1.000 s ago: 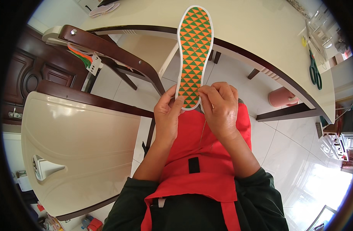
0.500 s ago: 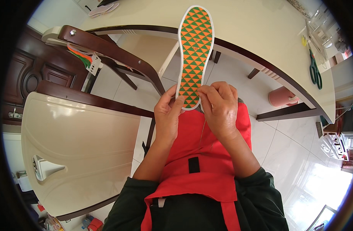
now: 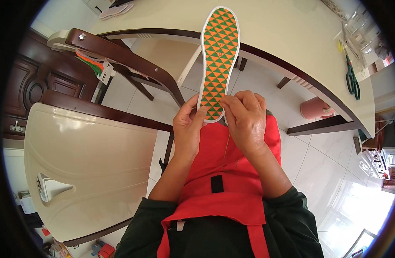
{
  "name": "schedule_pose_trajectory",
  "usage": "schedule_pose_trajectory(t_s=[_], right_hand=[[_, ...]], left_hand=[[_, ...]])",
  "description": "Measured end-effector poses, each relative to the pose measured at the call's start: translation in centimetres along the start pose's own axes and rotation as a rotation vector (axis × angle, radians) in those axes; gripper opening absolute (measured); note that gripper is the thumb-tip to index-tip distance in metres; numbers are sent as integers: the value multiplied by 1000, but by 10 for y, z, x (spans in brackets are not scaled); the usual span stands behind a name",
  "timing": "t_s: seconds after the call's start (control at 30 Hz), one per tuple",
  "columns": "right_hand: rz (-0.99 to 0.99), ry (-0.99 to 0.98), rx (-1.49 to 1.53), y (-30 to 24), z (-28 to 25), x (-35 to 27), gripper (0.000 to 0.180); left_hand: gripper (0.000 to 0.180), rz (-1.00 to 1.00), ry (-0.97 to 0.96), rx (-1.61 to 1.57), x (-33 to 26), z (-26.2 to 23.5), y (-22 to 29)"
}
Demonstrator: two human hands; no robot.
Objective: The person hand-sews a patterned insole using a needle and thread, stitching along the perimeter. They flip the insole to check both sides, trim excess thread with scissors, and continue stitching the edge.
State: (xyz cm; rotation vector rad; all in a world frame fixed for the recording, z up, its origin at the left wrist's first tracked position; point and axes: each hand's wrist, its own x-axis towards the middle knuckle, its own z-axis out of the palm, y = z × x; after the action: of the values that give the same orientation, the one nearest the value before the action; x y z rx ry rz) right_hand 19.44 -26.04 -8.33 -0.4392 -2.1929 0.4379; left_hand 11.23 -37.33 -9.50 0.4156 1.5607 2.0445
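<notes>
A shoe insole (image 3: 219, 56) with an orange and green triangle pattern and a white edge is held upright in front of me. My left hand (image 3: 188, 131) grips its lower heel end from the left, thumb on the patterned face. My right hand (image 3: 245, 121) pinches the same heel end from the right, fingers curled over the rim. A thin thread (image 3: 226, 146) hangs down from under my right hand over the red apron (image 3: 232, 180) on my lap.
A cream table (image 3: 283, 38) curves across the top, with green-handled scissors (image 3: 350, 79) at its right end. A cream chair seat (image 3: 85, 159) is at my left, a dark wooden chair (image 3: 120, 56) beyond it. A pink bin (image 3: 314, 108) stands on the tiled floor.
</notes>
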Motion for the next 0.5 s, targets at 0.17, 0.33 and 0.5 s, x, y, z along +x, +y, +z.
schedule_pose_trajectory(t_s=[0.17, 0.33, 0.5], right_hand=[[-47, -22, -36, 2, 0, 0, 17], [-63, -35, -50, 2, 1, 0, 17], [-68, -40, -53, 2, 1, 1, 15]], left_hand=[[36, -2, 3, 10, 0, -1, 0], [35, 3, 15, 55, 0, -1, 0], [36, 17, 0, 58, 1, -2, -2]])
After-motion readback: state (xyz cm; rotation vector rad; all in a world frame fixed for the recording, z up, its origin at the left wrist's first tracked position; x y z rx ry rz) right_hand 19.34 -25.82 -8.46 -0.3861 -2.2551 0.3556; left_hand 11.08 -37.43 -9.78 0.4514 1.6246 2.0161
